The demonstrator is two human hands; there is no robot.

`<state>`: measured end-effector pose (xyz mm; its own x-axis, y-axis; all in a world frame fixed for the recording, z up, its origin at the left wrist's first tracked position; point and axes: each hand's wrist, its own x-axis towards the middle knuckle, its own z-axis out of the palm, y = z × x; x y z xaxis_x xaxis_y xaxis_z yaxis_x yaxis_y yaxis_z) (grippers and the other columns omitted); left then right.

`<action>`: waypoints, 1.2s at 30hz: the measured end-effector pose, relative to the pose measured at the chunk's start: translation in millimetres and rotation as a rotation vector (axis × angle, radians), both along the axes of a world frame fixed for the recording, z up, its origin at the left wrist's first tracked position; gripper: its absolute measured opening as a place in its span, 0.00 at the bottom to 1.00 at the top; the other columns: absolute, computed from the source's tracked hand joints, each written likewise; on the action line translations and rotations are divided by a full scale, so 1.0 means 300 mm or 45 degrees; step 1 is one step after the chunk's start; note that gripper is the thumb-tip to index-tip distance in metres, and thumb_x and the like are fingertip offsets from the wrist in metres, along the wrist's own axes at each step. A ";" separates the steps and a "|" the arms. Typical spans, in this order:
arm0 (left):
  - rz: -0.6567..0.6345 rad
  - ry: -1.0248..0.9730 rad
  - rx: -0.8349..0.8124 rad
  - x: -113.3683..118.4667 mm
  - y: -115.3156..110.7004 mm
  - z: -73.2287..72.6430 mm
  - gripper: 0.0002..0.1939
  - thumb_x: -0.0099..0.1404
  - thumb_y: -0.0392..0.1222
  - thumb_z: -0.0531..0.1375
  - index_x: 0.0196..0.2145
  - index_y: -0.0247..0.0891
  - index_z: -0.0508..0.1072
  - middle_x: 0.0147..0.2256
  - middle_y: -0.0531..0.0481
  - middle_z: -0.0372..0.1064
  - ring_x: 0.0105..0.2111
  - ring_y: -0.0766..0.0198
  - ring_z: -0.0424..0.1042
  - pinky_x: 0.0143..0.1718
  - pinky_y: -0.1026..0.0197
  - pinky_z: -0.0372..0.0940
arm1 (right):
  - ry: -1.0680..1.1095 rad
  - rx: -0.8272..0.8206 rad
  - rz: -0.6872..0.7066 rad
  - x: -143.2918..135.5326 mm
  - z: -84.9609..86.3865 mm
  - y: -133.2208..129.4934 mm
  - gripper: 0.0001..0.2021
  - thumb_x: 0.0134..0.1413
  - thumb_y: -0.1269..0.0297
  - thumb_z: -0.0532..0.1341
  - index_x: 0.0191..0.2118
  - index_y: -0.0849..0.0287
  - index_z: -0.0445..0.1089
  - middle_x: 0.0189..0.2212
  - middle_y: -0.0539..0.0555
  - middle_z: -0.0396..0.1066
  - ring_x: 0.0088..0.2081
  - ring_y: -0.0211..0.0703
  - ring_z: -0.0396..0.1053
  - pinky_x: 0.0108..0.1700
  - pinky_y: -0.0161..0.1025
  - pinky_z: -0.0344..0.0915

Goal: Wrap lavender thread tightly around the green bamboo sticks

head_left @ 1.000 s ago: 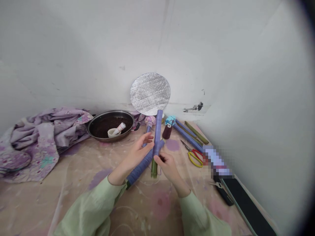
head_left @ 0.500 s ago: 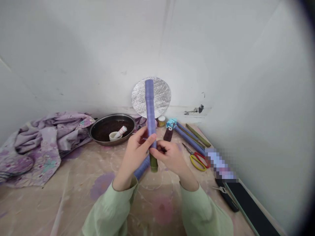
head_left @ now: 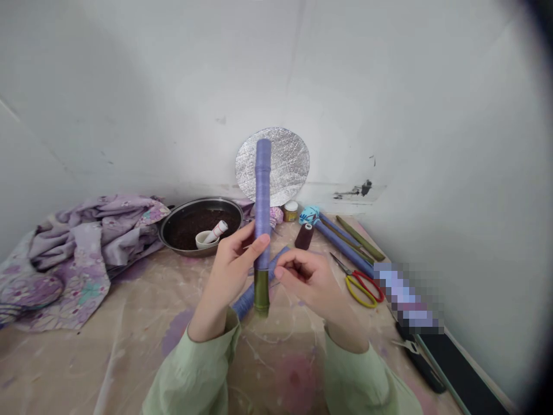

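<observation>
Upright in front of me stands a bamboo stick (head_left: pixel 262 202), wound in purple-blue thread except for its bare green lower end. My left hand (head_left: pixel 233 262) is closed around its middle, thumb across the front. To the right of the stick, my right hand (head_left: pixel 309 279) is pinched, its fingertips a short way off the winding. Whatever sits in that pinch is too fine to make out. Behind both hands another purple-blue wrapped piece (head_left: pixel 244 304) lies slantwise on the table, partly covered by my left hand and the stick.
Scissors with red and yellow handles (head_left: pixel 360 288) and a dark thread cone (head_left: pixel 304 236) lie to the right, near more wrapped sticks (head_left: pixel 345 245). A black knife (head_left: pixel 421 360) is at far right. On the left are a dark pan (head_left: pixel 166 239) and floral cloth (head_left: pixel 93 248).
My right hand has come away from the stick, moving right. The stick has become more vertical, showing more of its green end. The view has shifted slightly left.
</observation>
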<state>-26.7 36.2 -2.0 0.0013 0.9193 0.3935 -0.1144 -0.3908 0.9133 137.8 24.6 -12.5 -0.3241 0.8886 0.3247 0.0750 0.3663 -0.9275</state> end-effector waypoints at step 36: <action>-0.047 -0.196 -0.187 0.022 0.038 -0.015 0.11 0.55 0.49 0.73 0.31 0.39 0.83 0.23 0.54 0.67 0.23 0.70 0.60 0.24 0.67 0.59 | 0.157 0.062 -0.163 0.008 0.004 -0.015 0.05 0.53 0.66 0.65 0.28 0.57 0.71 0.19 0.46 0.64 0.20 0.34 0.60 0.21 0.32 0.58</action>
<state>-20.2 47.7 -6.6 -0.0139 0.9672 0.2538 -0.2683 -0.2481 0.9308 140.1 20.0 -11.1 -0.1647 0.9023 0.3984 0.0108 0.4055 -0.9140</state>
